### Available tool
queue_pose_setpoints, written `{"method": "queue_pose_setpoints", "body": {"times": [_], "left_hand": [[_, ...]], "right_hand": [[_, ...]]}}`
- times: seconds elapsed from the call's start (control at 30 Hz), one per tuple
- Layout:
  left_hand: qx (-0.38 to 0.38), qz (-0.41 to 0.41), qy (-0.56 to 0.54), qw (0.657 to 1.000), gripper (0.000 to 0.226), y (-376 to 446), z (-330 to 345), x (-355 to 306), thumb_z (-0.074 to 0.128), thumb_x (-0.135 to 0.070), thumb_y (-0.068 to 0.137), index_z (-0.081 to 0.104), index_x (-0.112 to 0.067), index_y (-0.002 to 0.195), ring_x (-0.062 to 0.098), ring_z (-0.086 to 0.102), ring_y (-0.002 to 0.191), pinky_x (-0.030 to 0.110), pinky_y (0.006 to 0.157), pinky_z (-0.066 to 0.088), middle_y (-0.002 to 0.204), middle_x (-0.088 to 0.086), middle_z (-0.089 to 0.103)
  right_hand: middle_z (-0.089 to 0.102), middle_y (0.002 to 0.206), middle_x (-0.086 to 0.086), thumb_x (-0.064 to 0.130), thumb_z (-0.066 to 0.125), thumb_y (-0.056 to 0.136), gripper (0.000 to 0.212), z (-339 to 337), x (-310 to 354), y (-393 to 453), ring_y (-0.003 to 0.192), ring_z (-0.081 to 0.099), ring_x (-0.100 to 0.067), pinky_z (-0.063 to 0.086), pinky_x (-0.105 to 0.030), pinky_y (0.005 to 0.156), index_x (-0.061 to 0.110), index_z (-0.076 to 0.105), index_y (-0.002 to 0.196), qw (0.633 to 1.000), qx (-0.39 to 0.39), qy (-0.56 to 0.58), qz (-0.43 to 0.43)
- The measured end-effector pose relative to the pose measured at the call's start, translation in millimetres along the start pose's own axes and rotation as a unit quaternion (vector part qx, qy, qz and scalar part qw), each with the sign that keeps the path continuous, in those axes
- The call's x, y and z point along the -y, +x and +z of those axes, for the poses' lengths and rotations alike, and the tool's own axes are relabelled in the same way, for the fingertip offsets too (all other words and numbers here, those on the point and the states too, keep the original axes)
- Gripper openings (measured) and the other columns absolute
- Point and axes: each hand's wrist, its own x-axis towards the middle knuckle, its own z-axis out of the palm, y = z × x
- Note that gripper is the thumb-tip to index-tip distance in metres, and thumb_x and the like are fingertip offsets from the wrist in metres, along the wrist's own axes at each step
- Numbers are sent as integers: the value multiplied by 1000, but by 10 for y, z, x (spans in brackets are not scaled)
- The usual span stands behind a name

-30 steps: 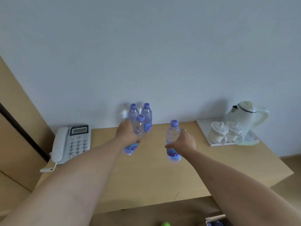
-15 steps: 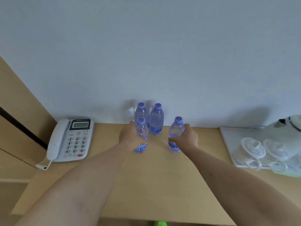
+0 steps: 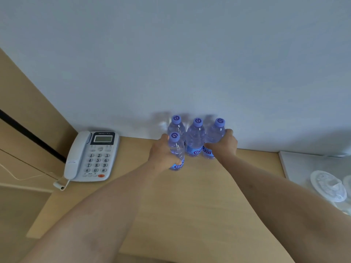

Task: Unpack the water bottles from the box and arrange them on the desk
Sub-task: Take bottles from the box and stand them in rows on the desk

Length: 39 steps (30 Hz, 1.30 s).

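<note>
Left hand [image 3: 161, 154] clamped on front bottle [image 3: 176, 151], at 6 o'clock of back-left bottle [image 3: 176, 127]. Right hand [image 3: 223, 143] clamped on right bottle [image 3: 214, 137], beside middle bottle [image 3: 195, 137] at wall. Risk: hasty release or knuckle bump topples tight cluster on desk [image 3: 190, 205]. Box unseen.

Both bare forearms reach from the lower corners toward the frame's centre. The left hand [image 3: 163, 154] is wrapped around a bottle [image 3: 176, 151] (thumb side up), the right hand [image 3: 224, 144] around another bottle [image 3: 213, 138], fingers curled over its far side.
</note>
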Motion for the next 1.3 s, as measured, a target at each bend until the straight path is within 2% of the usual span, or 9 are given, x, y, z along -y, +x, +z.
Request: {"method": "queue_pose_setpoints", "body": {"times": [0.13,0.3,0.4,0.53,0.7,0.9,1.07,1.17,1.3], "left_hand": [[-1,1,-8,1000,69,-8,13,6,86,-18,49,47,-20,106,13,62,86,29,67,53,94,-15,60],[-6,2,-8,1000,71,-49,28,9,88,-23,48,47,-20,106,16,63,88,37,74,56,98,-9,63],[12,0,-24,1000,75,-113,65,-13,91,-31,45,47,-26,106,11,62,86,31,71,53,95,-16,62],[58,-4,-98,993,73,-154,183,-130,82,-44,38,59,-27,105,8,67,91,34,80,56,99,-14,69],[91,-3,-109,990,69,-183,396,-373,86,-47,47,57,-26,107,-2,60,89,26,76,52,95,-19,62],[201,-2,-177,963,49,-208,514,-484,83,-51,56,64,-31,97,9,68,94,41,91,55,100,-7,68],[131,-25,-164,977,48,-118,382,-447,68,-67,60,70,-32,93,8,62,100,38,92,51,102,-12,69],[105,-32,-107,988,45,-93,303,-368,70,-62,62,68,-29,92,9,62,94,31,82,50,101,-12,68],[81,-14,-4,997,27,-123,307,-254,69,-47,74,65,-22,85,17,63,88,38,83,52,90,-4,68]], "right_hand": [[56,104,-6,22,82,61,59,26,-50,9,89,57,-25,43,-28,57,14,44,106,1000,-8,9,-19],[53,108,-10,21,81,64,68,69,-185,-123,89,55,-29,42,-33,68,9,40,117,998,-22,-52,11],[50,110,-9,21,79,69,60,69,-292,-284,82,50,-26,40,-32,67,10,43,116,996,-40,-72,34],[60,103,-1,11,80,63,62,8,-399,-467,94,61,-23,52,-32,72,20,57,120,995,67,-75,15],[50,126,6,9,90,56,101,-92,-467,-699,109,52,-17,52,-31,75,29,40,142,980,194,-19,-29],[69,96,13,30,85,53,62,-206,-591,-767,87,66,-10,56,-27,69,33,59,109,993,88,65,-42],[65,82,14,41,76,48,55,-277,-676,-650,75,64,-9,55,-31,59,35,56,99,999,-10,8,30],[63,79,11,45,74,48,57,-370,-734,-501,74,62,-15,43,-24,52,28,55,99,997,-56,-8,52],[66,76,3,41,73,49,49,-449,-677,-256,69,63,-17,38,-21,47,21,60,92,996,-43,-33,71]]}}
